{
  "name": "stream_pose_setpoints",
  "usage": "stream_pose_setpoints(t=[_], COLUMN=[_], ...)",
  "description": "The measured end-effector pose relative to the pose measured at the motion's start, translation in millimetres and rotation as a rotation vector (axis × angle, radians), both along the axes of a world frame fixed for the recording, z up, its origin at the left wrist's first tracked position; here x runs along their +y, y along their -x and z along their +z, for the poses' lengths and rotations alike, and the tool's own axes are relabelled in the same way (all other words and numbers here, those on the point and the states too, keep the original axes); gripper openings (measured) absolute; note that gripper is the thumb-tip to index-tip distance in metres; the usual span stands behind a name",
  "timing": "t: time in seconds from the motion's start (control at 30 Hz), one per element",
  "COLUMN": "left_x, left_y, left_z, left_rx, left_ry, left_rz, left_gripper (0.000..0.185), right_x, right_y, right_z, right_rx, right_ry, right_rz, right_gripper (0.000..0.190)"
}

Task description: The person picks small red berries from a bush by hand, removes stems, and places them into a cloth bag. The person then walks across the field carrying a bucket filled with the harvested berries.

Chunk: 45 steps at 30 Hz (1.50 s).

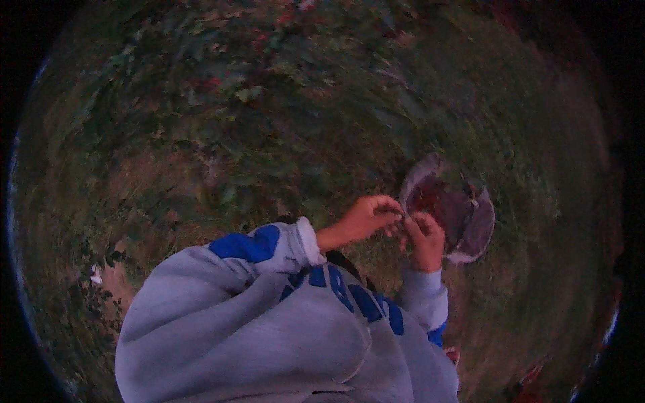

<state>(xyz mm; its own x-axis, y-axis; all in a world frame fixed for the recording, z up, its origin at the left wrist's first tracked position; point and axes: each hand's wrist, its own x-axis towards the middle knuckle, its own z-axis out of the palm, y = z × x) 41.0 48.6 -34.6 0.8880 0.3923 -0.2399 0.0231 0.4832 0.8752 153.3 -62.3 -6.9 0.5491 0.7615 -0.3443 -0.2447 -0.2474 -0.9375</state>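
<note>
My left hand (pixel 367 219) reaches across from the left, its fingertips bent toward my right hand (pixel 427 238). The fingertips of both hands come together, thumbs and forefingers close to each other. Blur and dim light hide whether anything small is pinched between them. Just beyond my right hand, a wide-mouthed sack or bag (pixel 469 232) with a pale rim sits on the ground. Inside it lie small red pieces (pixel 429 197), too blurred to name. My left fingers overlap or nearly touch its near left edge.
Low leafy plants (pixel 249 93) spread across the ground ahead, with small red spots (pixel 209 83) among the leaves. Dry grass and bare soil (pixel 151 174) show at the left. A small white scrap (pixel 96 274) lies at the far left. Something red (pixel 531 375) shows at the lower right.
</note>
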Motion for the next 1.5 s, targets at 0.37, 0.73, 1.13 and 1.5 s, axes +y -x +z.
stream_pose_setpoints(t=[0.37, 0.73, 1.13, 1.5], left_x=[-21.6, -25.9, -18.0, -8.5], left_y=[-2.5, 23.9, 68.5, 85.0], left_z=[-24.4, -47.1, -156.1, -212.2], left_rx=[-0.015, -0.008, 0.021, -0.415], left_ry=[0.564, 0.446, -0.103, 0.275], left_rz=[-0.068, -0.176, -0.115, 0.198], left_gripper=[0.017, 0.026, 0.043, 0.041], right_x=[-18.5, -68.4, 190.3, 331.5], right_y=[-23.1, -190.5, -110.5, -43.3], right_z=[-15.3, -89.4, -133.2, -130.5], right_rx=[-0.034, -0.323, -0.251, 0.31], right_ry=[0.169, 0.14, -0.019, -0.197], right_rz=[0.055, -0.144, 0.169, 0.405], right_gripper=[0.008, 0.015, 0.036, 0.053])
